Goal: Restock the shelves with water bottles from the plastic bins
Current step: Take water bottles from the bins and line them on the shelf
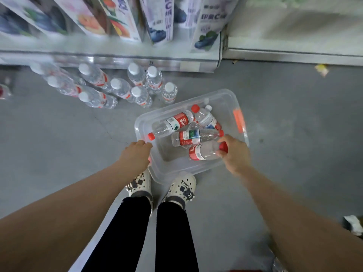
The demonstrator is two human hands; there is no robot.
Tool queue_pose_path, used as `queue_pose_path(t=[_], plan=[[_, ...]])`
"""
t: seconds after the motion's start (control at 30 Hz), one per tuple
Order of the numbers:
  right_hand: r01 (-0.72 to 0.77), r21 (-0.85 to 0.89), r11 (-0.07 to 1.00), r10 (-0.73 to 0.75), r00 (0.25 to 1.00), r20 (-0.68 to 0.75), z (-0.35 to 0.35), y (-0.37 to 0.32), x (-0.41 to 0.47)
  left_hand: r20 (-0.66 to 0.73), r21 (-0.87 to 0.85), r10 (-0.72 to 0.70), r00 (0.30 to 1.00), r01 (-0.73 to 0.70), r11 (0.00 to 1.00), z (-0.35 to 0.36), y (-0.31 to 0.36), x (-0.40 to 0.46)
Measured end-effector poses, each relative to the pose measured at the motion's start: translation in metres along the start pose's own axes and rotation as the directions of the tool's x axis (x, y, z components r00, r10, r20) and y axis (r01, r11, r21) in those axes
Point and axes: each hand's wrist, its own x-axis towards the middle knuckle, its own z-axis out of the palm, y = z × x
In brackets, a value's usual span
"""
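The floor (59,146) is grey concrete, and at the top of the view stands a low white shelf (110,54) with juice cartons (157,20) on it. On the floor before the shelf stands a group of white-capped bottles (121,89), some upright and some leaning or lying. Nearer to the person, just in front of the white clogs (161,188), sits a clear plastic bin (229,101) with orange latches. In the bin lie several red-capped water bottles, all on their side and partly crossing each other. The right hand (235,154) reaches over the near right rim, and its fingers are curled round the neck and red cap of the nearest bottle (204,152). The left hand (137,154) rests on the near left edge of the bin with bent fingers; it seems to steady the bin, but I cannot tell if it really grips the rim. The step in hand is, I think, to take this bottle out. To do it well, the person should hold below the cap, on the shoulder of the bottle, because a wet or smooth neck may slip. The bottle should be lifted straight up, so that it does not drag the bottle beside it (194,137). The left hand should keep the light bin still.
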Motion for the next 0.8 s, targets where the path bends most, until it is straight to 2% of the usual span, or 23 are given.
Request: queue_pose_path(t=[0.1,0.27,0.33,0.4,0.5,0.6,0.67,0.73,0.8], plan=[[0.080,0.128,0.988,-0.086,0.996,0.036,-0.072,-0.037,-0.032,0.041,-0.166,0.015,0.999,-0.008,0.986,-0.047,0.014,-0.047],[0.209,0.436,0.875,-0.297,0.944,0.143,-0.222,-0.120,-0.108,0.030,-0.345,0.192,0.981,-0.170,0.923,-0.136,0.053,-0.152],[0.246,0.500,0.831,-0.360,0.922,0.145,-0.279,-0.154,-0.145,0.032,-0.490,0.261,0.965,-0.212,0.845,-0.171,0.072,-0.200],[0.241,0.590,0.771,-0.414,0.893,0.177,-0.325,-0.184,-0.176,0.014,-0.660,0.326,0.945,-0.236,0.713,-0.199,0.084,-0.238],[0.287,0.676,0.679,-0.477,0.872,0.109,-0.385,-0.230,-0.227,-0.089,-0.759,0.368,0.925,-0.303,0.576,-0.250,0.098,-0.304],[0.348,0.744,0.571,-0.488,0.872,-0.034,-0.427,-0.274,-0.274,-0.242,-0.733,0.354,0.903,-0.410,0.543,-0.296,0.108,-0.365],[0.412,0.724,0.553,-0.454,0.878,-0.153,-0.440,-0.301,-0.298,-0.336,-0.695,0.329,0.882,-0.468,0.546,-0.319,0.112,-0.397],[0.524,0.520,0.675,-0.444,0.851,-0.281,-0.442,-0.326,-0.320,-0.424,-0.700,0.291,0.858,-0.514,0.495,-0.337,0.115,-0.424],[0.546,0.284,0.788,-0.447,0.825,-0.346,-0.439,-0.349,-0.338,-0.501,-0.715,0.213,0.839,-0.540,0.444,-0.351,0.112,-0.446]])
